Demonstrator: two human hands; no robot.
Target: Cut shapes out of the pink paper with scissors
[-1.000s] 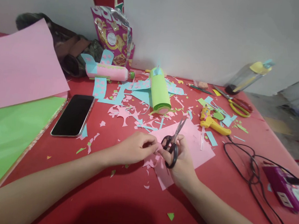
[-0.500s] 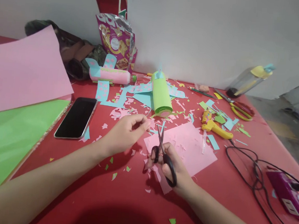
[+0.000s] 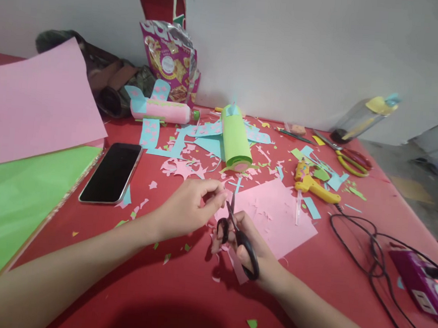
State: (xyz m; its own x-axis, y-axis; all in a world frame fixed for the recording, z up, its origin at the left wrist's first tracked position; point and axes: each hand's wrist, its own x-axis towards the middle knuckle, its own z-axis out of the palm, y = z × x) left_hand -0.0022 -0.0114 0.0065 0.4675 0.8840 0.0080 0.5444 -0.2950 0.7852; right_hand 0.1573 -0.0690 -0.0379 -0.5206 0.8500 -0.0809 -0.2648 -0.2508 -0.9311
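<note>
My right hand (image 3: pixel 252 250) grips a pair of black-handled scissors (image 3: pixel 247 254), fingers through the loops and the blades a little apart. Close by the blade tips, my left hand (image 3: pixel 191 205) pinches a small pink paper piece (image 3: pixel 226 192), mostly hidden by the fingers. Under and beyond the scissors lies a pink paper sheet (image 3: pixel 290 225) strewn with small cuttings. Past my hands a green paper roll (image 3: pixel 237 137) with blue paper wings rests on the red table. To its left lies a pink-wrapped bottle (image 3: pixel 166 111) with blue paper fins.
A phone (image 3: pixel 112 172) lies left, beside green sheets (image 3: pixel 38 195) and a pink sheet (image 3: pixel 41 104). On the right are a yellow glue gun (image 3: pixel 317 188), its looped cord, a purple power strip (image 3: pixel 418 283) and red-and-yellow-handled scissors (image 3: pixel 351 162). A snack bag (image 3: pixel 170 61) stands behind.
My left hand has moved slightly right, bringing the pink paper piece up to the scissor blades. The scissors have shifted and tilted slightly, and their blades are closer together.
</note>
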